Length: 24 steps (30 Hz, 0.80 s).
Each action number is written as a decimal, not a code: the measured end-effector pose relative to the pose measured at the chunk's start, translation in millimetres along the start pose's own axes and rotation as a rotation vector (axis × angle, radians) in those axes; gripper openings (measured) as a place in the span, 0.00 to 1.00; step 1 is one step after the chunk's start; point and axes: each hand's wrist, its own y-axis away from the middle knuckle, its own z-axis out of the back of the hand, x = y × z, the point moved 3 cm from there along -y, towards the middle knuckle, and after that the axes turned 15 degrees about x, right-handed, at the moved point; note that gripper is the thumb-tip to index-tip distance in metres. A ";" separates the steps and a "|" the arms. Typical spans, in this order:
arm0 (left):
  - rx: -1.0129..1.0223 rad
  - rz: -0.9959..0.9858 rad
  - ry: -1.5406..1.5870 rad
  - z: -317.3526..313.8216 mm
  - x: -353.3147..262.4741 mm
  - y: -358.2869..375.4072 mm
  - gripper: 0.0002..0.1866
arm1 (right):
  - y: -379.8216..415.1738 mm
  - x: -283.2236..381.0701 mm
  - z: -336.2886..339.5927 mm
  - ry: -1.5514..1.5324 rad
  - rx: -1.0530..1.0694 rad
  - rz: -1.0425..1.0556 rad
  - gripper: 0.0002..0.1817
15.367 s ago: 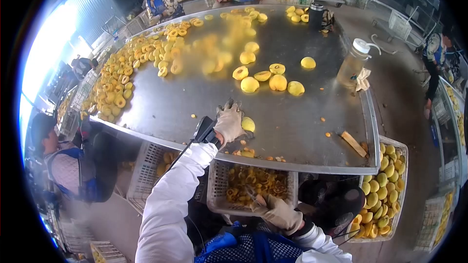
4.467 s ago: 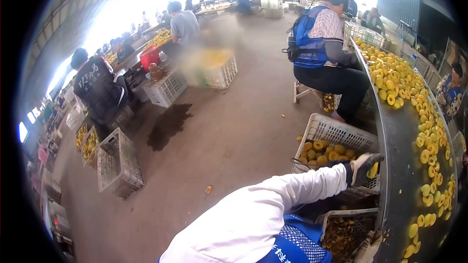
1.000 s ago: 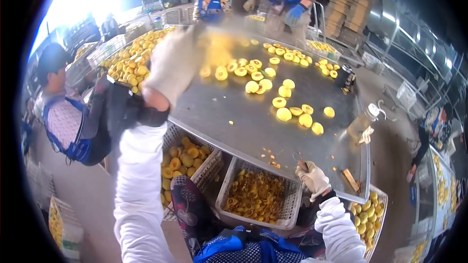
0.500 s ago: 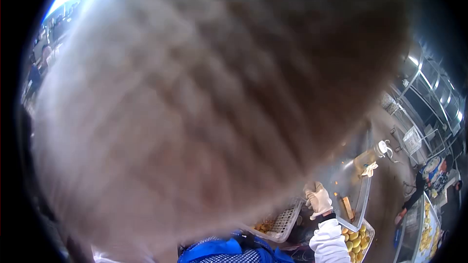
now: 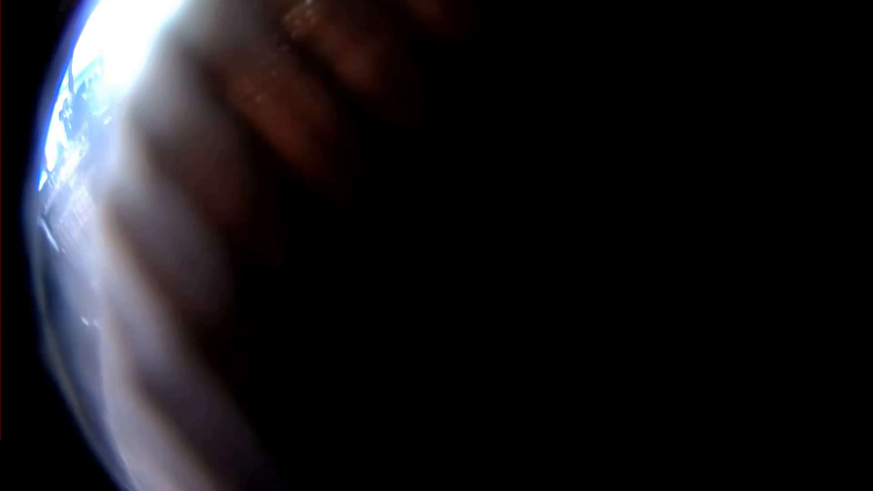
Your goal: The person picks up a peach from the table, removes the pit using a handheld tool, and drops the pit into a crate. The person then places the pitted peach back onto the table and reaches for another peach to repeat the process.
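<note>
Blurred, ridged L hand [image 5: 236, 145], apparently gloved, v. close to lens — blocks most of view, centre to R edge black. Can't tell if open or closed. R hand hidden, state unclear; handled item hidden too. Only open room — bright strip [image 5: 136, 27], far L edge.

A broad patch of blazing white light [image 5: 136, 27] fills the upper left, its outer border fringed in blue-violet; whether it comes through a window or an open side cannot be told. Just below, small blurred blue and dark shapes [image 5: 82, 95] stand against the glare. Farther down, a hazy blue-grey strip of the room [image 5: 68, 282] curves along the left, its details washed out. The rest is hidden in darkness.
</note>
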 end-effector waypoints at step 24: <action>1.243 0.033 0.361 -421.4 -67.2 -8.0 0.37 | 122.9 -10.0 82.0 0.195 -0.573 -0.224 0.08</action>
